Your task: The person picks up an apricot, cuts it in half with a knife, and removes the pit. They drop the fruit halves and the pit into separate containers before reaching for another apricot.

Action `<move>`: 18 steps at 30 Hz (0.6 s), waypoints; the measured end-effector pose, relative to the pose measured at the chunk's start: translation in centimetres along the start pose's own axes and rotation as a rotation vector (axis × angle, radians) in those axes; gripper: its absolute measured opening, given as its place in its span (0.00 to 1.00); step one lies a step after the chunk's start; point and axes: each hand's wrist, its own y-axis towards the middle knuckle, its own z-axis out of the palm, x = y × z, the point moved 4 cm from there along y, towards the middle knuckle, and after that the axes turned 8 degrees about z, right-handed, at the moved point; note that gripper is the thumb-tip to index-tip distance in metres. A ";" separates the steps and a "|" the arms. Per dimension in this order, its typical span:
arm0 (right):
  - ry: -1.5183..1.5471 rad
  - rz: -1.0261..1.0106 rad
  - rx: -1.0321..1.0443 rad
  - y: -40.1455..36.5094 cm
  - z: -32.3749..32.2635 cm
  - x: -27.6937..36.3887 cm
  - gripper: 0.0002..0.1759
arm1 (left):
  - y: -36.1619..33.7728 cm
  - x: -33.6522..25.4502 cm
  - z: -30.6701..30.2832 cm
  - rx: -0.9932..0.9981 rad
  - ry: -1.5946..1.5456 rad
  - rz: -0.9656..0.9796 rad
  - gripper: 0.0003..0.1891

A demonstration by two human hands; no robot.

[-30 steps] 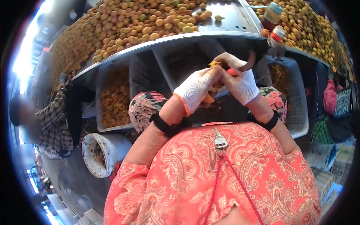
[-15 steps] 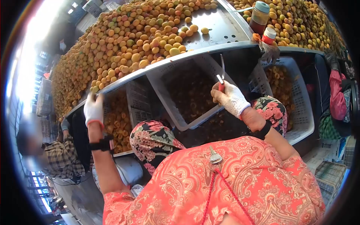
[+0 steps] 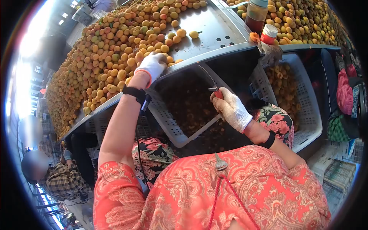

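My left hand, in a white glove with stained fingertips, reaches over the metal table's front rim into the heap of apricots. Its fingers are bent and close together among the fruit at the heap's edge; what lies under them is hidden. In my right hand, also gloved, is a small knife with a red handle and a thin curved blade pointing up and away. This hand hovers above a grey plastic crate with dark, wet-looking fruit pieces in it.
The table's metal rim runs across in front of me. A jar of dark liquid and a red bottle with a white cap stand there. Another crate on the right holds fruit pieces. A person in a checked shirt is at left.
My left hand has moved right and forward, from above the left crate onto the apricots. My right hand has dropped slightly, and the knife's blade tilts further left.
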 end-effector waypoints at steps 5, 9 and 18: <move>0.245 -0.080 0.016 -1.6 0.1 2.1 0.08 | -3.3 -0.9 -1.7 -0.393 -1.163 -0.148 0.13; 0.275 -0.092 0.129 -3.4 1.4 3.9 0.08 | -8.8 -7.5 -2.1 -0.364 -1.812 0.165 0.19; -0.249 -0.397 -0.007 -7.6 4.0 7.7 0.11 | -16.3 -16.0 -0.2 -0.438 -2.038 0.175 0.23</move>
